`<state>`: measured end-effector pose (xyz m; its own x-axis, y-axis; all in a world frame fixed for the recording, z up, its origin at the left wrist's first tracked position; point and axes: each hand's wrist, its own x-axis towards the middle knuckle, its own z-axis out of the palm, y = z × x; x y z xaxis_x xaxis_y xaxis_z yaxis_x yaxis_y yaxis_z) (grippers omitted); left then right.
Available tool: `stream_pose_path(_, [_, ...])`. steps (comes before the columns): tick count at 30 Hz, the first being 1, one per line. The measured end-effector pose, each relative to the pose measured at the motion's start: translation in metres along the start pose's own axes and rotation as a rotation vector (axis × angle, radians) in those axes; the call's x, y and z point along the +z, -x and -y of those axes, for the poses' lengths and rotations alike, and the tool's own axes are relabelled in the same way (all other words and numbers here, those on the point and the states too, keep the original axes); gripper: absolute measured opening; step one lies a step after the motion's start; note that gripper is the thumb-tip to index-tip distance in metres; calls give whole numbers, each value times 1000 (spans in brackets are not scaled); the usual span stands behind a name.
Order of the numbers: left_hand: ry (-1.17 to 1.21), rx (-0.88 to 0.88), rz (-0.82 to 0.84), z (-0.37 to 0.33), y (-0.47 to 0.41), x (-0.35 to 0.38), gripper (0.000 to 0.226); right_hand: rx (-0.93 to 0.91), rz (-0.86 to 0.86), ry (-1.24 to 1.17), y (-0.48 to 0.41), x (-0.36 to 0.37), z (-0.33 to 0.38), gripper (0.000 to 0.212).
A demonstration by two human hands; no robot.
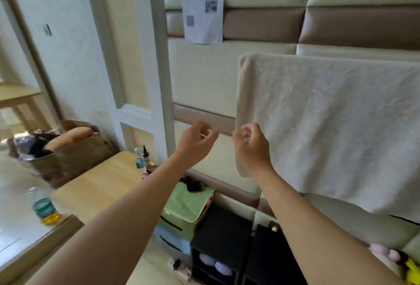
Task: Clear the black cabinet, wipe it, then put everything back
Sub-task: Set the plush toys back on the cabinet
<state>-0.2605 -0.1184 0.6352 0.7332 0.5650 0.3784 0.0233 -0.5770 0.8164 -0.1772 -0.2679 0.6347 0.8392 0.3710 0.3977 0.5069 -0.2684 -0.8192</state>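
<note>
The black cabinet [222, 233] stands low against the padded wall, and in its open front compartment sit two pale round things [215, 263]; what they are I cannot make out. High above the cabinet both bare arms are raised. The left hand [196, 142] is up over the cabinet's left side, its fingers loosely curled and the thumb drawn close to the fingertips. There is a faint thin arc between them, but whether it holds anything I cannot tell. The right hand [251, 147] is just beside it, more directly above the cabinet, with its fingers curled in at the left edge of a white towel [329, 130]. It is blurred, and I cannot tell if it pinches the cloth or only hangs in front of it. The towel hangs flat on the wall, above and to the right of the cabinet. Touching the cabinet's left side is a stack of storage boxes topped by a green cloth [185, 206], with a small black item [194, 186] on it. Farther left of the cabinet is a wooden table [97, 190] carrying small bottles [140, 160]. A printed paper [203, 5] is stuck to the wall far above the cabinet.
</note>
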Motion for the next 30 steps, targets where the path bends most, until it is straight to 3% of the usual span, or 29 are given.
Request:
stream_pose_path(12, [-64, -173, -182, 119, -15, -154, 33, -60, 193, -50, -16, 179, 66, 34])
stream_pose_path(30, [-288, -328, -247, 255, -152, -222, 35, 10, 350, -131, -170, 368, 22, 35])
